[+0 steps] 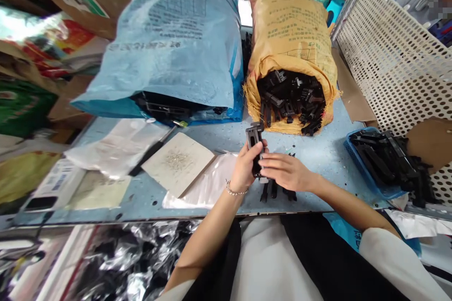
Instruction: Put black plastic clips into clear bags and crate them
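My left hand is closed round a long black plastic part, its thumb laid along the front. The part stands nearly upright above the table, and a slot runs down its upper half. From the right, my right hand has its fingers together against the lower end of the same part; the fingertips are partly hidden. Below the hands, several small black pieces lie on the blue tabletop. Just behind them, the yellow woven sack lies with its mouth towards me, full of similar black parts.
A big blue sack stands at the back left with black pieces in its opening. Left of my hands are a square board and clear plastic bags. At right, a blue basket holds black parts beside a perforated white panel.
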Available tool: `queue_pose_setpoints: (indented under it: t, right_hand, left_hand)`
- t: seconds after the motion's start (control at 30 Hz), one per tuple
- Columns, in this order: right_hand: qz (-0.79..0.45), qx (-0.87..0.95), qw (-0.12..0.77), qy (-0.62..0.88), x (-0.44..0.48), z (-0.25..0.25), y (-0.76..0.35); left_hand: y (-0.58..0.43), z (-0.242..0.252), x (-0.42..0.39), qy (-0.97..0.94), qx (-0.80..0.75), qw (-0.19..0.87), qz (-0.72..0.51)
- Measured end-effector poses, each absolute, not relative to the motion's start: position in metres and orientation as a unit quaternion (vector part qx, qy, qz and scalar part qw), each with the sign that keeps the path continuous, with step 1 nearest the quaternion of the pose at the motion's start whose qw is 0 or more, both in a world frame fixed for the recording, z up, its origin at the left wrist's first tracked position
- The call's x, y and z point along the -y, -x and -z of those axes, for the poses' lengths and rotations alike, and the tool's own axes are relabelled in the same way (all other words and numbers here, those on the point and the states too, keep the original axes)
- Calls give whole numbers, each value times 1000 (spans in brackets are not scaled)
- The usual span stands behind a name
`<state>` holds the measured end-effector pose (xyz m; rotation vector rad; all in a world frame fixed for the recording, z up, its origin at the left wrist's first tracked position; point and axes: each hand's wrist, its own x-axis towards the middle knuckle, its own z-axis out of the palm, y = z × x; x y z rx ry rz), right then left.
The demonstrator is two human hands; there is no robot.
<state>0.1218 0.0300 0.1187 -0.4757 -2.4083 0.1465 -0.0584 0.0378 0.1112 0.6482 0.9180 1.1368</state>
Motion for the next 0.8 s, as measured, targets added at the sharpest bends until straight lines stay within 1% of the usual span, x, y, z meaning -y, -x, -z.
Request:
queue_pose_setpoints:
  t: [0.07,0.1,0.2,0.27,0.3,0.4,0.47,0.5,0.6,0.67,0.7,0.73,0.8]
  right_hand:
    - [-90,886,360,276,-23,-120,-133]
    - [-87,869,363,324,-24,-121,-139]
    - [-30,864,321,386,-38,-121,-150]
    - [-30,871,292,395,-44,-118,-149]
    - [-54,862,292,410,-44,-117,-146]
    - [-185,809,311,463,-36,-115,-133]
    - [-225,812,306,443,-26,-115,-126]
    - [-210,838,294,409,-20,-114,-123]
    - [-100,921,245,285,-4,-107,-117]
    - [-88,932,239,258,8,-99,-111]
    - [-121,923,247,271,14,-95,-108]
    - [-179,901,259,297,20,-91,-104]
    - [-333,821,282,368,32,-85,-96]
  left_hand:
    - [52,-112,-25,-326,-410,685,-506]
    - [48,-111,-17,-345,-405,689,-492]
    - [36,-111,4,-365,-385,728,-434]
    - [30,-110,12,-363,-391,737,-415]
    - [28,-110,13,-365,-397,733,-415]
    - [31,-110,11,-352,-425,700,-454]
    - [39,-112,5,-321,-437,693,-475]
    - [44,-113,1,-305,-440,692,-484]
    - [54,-119,-6,-292,-437,704,-477]
    - [56,-122,-3,-318,-446,698,-462]
    - [57,-123,1,-342,-461,670,-470]
    - [58,-123,6,-374,-479,625,-490]
    - [62,-122,20,-458,-498,506,-535]
